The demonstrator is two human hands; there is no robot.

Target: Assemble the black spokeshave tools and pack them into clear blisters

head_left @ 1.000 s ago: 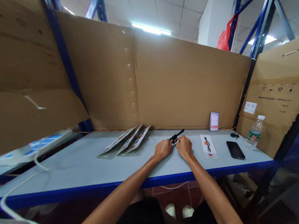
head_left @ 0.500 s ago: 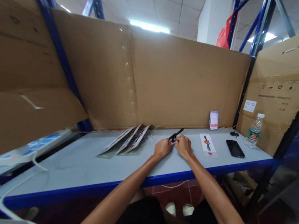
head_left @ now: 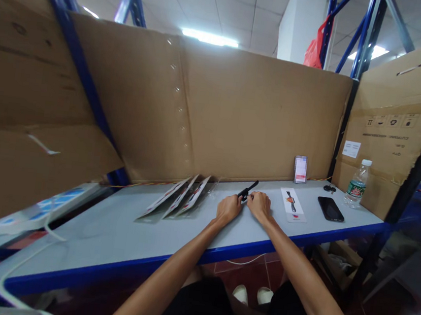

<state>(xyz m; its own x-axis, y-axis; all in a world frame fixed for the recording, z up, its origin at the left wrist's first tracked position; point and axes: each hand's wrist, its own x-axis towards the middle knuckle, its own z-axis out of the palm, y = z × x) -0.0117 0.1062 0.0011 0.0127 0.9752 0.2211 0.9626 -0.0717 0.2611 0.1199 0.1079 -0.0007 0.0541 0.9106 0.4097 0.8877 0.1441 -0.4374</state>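
Over the middle of the grey tabletop [head_left: 169, 239], my left hand [head_left: 229, 207] is closed on a black strap-like item [head_left: 248, 188], whose dark end points up and to the right. My right hand [head_left: 260, 205] is at the item's right side with its fingers pinched together; what they hold is too small to make out. A card with a printed picture of a black item [head_left: 294, 205] lies just right of my right hand. Left of my left hand, several packaged cards [head_left: 193, 196] in clear plastic lean in a row.
A black phone [head_left: 330, 209], a water bottle [head_left: 357, 184] and small dark objects [head_left: 330, 188] are at the right. A lit phone [head_left: 300, 169] stands against the cardboard back wall [head_left: 262, 112]. A white cable [head_left: 24, 267] hangs at the left.
My right hand's fingers have shifted slightly to the right, showing more of the item's middle. My left hand stays in nearly the same place.
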